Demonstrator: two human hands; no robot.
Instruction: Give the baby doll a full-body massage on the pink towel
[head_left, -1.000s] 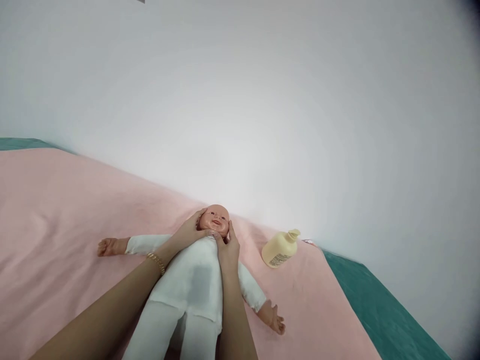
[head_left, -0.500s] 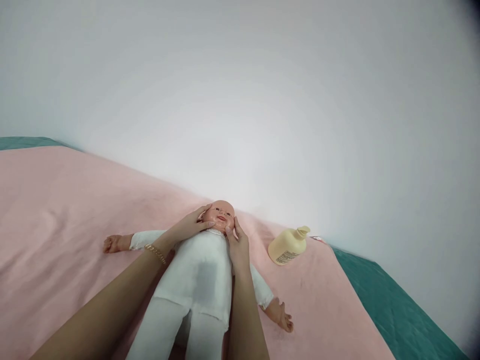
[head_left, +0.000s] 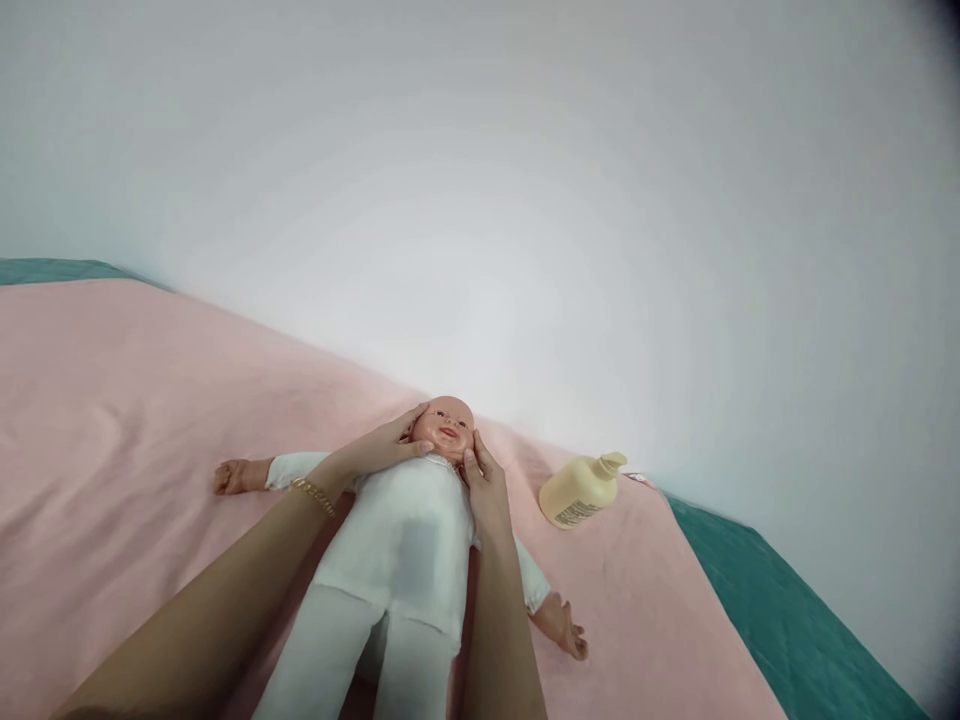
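Observation:
A baby doll [head_left: 416, 530] with a cloth body and a hard plastic head [head_left: 454, 412] lies on its back on a pink sheet, its arms spread. My left hand [head_left: 386, 443] cups the left side of the head, its thumb along the chin and fingers by the ear. Against the opposite cheek and jaw rests my right hand [head_left: 489, 485], thumb near the neck. The head is held between both hands. Their palms are hidden, and my forearms lie along either side of the doll's body. A gold bracelet [head_left: 313, 495] circles my left wrist.
A pale yellow pump bottle [head_left: 577, 490] stands on the pink sheet [head_left: 645, 600] to the right of the doll. Behind rises a plain white wall [head_left: 480, 200]. A green cover [head_left: 780, 600] shows beyond the sheet at the right, and also at the far left.
The view has shifted slightly, so the doll and bottle appear a little farther right. My right thumb has slid slightly outward along the jaw; both hands stay on the head.

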